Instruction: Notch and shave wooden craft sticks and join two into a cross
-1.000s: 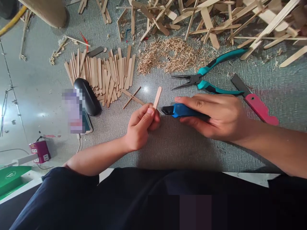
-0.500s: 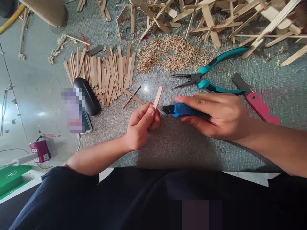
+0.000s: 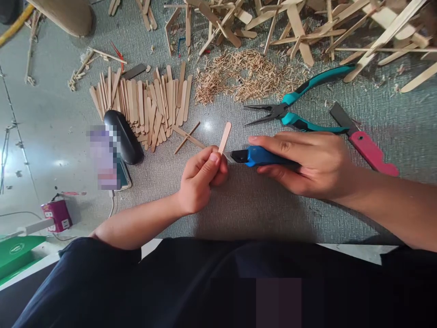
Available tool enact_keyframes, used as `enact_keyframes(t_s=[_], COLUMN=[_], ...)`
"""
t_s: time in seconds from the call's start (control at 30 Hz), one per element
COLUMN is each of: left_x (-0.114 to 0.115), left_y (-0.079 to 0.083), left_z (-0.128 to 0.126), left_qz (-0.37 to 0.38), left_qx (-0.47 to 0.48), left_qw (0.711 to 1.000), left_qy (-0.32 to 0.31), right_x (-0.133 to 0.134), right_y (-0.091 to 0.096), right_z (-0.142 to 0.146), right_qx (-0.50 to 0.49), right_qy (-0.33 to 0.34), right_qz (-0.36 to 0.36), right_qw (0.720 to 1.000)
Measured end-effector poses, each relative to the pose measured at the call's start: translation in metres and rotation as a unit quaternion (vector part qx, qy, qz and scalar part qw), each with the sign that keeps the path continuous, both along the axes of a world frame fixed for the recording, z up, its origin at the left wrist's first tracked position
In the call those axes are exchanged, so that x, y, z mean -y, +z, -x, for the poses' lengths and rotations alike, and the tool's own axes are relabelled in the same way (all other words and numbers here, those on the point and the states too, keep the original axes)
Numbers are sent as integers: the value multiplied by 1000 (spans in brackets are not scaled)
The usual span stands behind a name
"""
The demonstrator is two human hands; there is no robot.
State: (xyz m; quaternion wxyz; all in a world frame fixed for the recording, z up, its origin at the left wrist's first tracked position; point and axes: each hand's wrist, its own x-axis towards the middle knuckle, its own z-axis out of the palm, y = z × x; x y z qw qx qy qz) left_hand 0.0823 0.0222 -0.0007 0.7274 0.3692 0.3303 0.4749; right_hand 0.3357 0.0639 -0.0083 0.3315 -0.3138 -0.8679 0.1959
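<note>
My left hand [image 3: 201,180] is closed round the lower end of a wooden ice-cream stick [image 3: 224,136], which points up and away from me. My right hand [image 3: 307,161] grips a blue utility knife [image 3: 259,156] lying nearly level, forefinger stretched along its top. The knife's short blade touches the stick just above my left thumb. Both hands hover low over the grey-green mat [image 3: 246,209].
A heap of flat sticks [image 3: 143,105] lies to the left beside a black object [image 3: 123,136]. Wood shavings [image 3: 239,75], teal pliers [image 3: 300,102] and a red-handled scraper [image 3: 365,146] lie behind my hands. Glued stick frames [image 3: 307,27] crowd the far edge.
</note>
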Motion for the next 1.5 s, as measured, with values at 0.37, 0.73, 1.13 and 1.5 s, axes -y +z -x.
enact_keyframes(t_s=[0.37,0.73,1.13,1.5], left_x=[0,-1,7,9], left_y=[0,-4,-9,-6], left_z=[-1,2,2,-4], left_qz=[-3,-49,-141,-118], left_qx=[-9,15,-2,-10], left_qw=[1000,998,990,993], left_qy=[3,-24,-11,20], right_x=[-4,1,15,7], right_y=[9,-1,-6,-4], right_z=[0,-3,3,6], right_qx=[22,-19,-38,-20], right_qy=[26,19,-6,-54], right_qz=[-18,21,63,-63], right_qw=[999,999,997,996])
